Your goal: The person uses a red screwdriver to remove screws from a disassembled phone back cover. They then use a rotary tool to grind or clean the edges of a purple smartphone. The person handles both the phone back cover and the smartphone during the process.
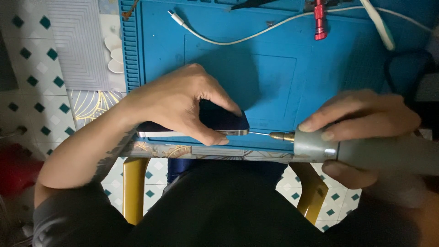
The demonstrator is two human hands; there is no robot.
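Note:
My left hand (180, 103) grips a dark blue phone (219, 120) with a silver edge, holding it flat at the near edge of a blue work mat (274, 77). My right hand (361, 126) holds a grey electric screwdriver (366, 151) sideways. Its brass chuck (282, 136) and thin bit point left, and the bit tip meets the phone's right end. Most of the phone is hidden under my left hand.
A white cable (238, 39) curls across the far part of the mat. A red metal tool (319, 18) and a white handle (379, 25) lie at the back. A patterned table edge (206, 151), yellow legs and a tiled floor show below.

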